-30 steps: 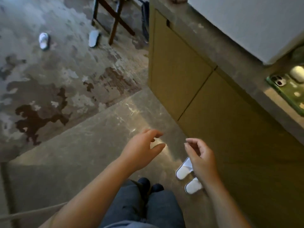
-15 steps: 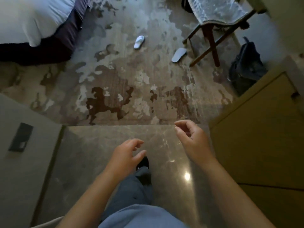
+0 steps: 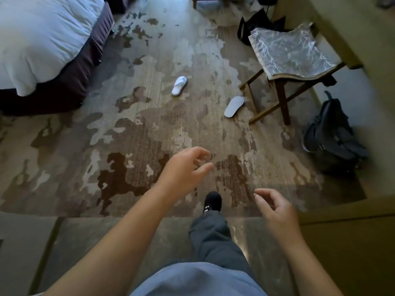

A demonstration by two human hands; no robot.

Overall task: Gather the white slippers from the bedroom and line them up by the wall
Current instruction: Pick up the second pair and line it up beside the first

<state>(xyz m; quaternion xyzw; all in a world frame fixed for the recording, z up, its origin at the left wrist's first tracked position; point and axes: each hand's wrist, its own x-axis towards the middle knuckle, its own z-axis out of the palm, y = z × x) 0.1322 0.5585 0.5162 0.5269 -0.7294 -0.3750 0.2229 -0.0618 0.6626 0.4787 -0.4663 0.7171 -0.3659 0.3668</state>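
On the patterned carpet (image 3: 132, 133), two white slippers are seen well ahead, one upright (image 3: 179, 85) and one sole-up (image 3: 234, 106) beside the stool (image 3: 286, 54), while the left hand (image 3: 183, 167) and right hand (image 3: 275, 210) are held empty, fingers loosely curled and apart.

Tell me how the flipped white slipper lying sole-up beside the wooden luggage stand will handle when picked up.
The sole-up white slipper looks thin and flat, so it is probably light and somewhat floppy. Lying flat on the patterned carpet, it should not roll or tip, though its low edge may need pinching. Both the left hand and the right hand are empty.
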